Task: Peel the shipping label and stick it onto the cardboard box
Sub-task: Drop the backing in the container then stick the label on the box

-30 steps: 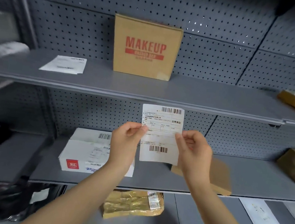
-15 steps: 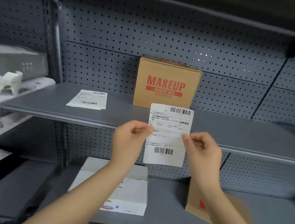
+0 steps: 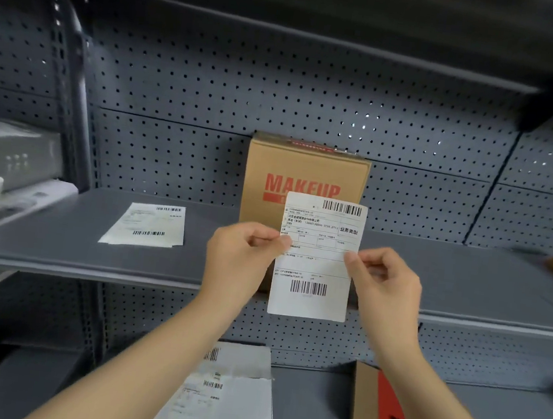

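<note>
Left hand (image 3: pixel 245 257) and right hand (image 3: pixel 383 283) pinch shipping label (image 3: pixel 314 258) by its edges | label now raised before MAKEUP cardboard box (image 3: pixel 306 175) | ready to stick

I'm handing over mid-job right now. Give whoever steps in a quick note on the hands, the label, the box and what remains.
Left hand: pinching the shipping label's left edge.
Right hand: pinching its right edge.
Label is held upright, print facing you, in front of the MAKEUP cardboard box standing on the upper shelf.
Done: label picked up; whether its backing is peeled can't be told.
Left: stick it onto the box.
</note>
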`<state>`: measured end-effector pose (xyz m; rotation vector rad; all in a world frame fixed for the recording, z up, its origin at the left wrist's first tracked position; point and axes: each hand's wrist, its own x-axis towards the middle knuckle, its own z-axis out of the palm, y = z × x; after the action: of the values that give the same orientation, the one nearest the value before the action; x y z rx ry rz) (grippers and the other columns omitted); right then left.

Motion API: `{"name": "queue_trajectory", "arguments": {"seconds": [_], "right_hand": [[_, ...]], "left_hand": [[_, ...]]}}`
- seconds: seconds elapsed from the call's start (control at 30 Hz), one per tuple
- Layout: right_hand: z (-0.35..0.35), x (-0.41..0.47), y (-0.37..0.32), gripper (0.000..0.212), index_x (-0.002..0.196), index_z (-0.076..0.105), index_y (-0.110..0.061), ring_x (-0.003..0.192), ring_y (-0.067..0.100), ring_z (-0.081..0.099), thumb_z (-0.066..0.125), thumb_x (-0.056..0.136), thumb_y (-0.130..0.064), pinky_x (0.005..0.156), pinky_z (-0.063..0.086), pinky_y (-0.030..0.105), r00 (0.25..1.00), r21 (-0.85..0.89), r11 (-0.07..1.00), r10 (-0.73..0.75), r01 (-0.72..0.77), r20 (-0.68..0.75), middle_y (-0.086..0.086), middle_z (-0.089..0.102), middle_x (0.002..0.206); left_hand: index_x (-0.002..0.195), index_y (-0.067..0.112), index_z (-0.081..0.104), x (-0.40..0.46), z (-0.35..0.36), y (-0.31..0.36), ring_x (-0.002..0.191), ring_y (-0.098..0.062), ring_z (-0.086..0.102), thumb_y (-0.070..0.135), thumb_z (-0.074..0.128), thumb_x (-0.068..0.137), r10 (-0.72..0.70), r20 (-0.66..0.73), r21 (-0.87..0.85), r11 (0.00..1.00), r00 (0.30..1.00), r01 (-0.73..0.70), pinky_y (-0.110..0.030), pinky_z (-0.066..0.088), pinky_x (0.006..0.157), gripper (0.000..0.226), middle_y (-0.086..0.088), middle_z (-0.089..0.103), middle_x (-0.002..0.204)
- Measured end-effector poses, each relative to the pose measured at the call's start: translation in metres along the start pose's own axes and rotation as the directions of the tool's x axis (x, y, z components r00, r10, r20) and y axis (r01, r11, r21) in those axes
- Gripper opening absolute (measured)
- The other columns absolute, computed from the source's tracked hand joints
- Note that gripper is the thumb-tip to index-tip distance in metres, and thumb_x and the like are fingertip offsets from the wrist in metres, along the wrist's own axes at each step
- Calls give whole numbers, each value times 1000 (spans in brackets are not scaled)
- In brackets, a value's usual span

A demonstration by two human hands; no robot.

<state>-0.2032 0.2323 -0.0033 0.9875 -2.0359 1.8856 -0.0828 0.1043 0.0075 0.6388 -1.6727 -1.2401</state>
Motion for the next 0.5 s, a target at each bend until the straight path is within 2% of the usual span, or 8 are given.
{"name": "queue_trajectory", "arguments": {"seconds": [0.17,0.27,0.37,0.5], "right_hand": [[8,35,5,11,75,64,-18,69,8,57,67,83,-24,65,45,16,999,-31,999,-43,44,30,-2,68,77],[14,57,10,11,74,64,-16,68,10,56,68,82,-23,61,42,9,996,-63,996,-67,71,63,-2,67,76],[22,77,16,13,74,63,-14,67,13,55,67,83,-23,59,41,9,990,-93,992,-80,91,115,0,65,74],[33,96,23,13,72,62,-15,57,0,52,67,83,-21,55,40,7,985,-107,990,-76,93,155,-8,60,66]], "left_hand": [[76,22,74,32,12,1,79,-9,67,27,75,76,-3,-19,25,1000,1000,4,-22,47,72,5,6,73,78],[75,22,74,51,18,0,81,-10,66,27,74,77,14,-26,82,997,1000,-12,-24,47,74,5,6,73,79],[74,21,74,69,23,0,81,-8,64,26,74,77,37,-37,155,987,999,-31,-24,47,75,6,7,72,80],[75,22,72,89,29,-2,79,-2,61,27,74,77,64,-74,230,972,995,-45,-16,43,66,6,10,69,80]]}}
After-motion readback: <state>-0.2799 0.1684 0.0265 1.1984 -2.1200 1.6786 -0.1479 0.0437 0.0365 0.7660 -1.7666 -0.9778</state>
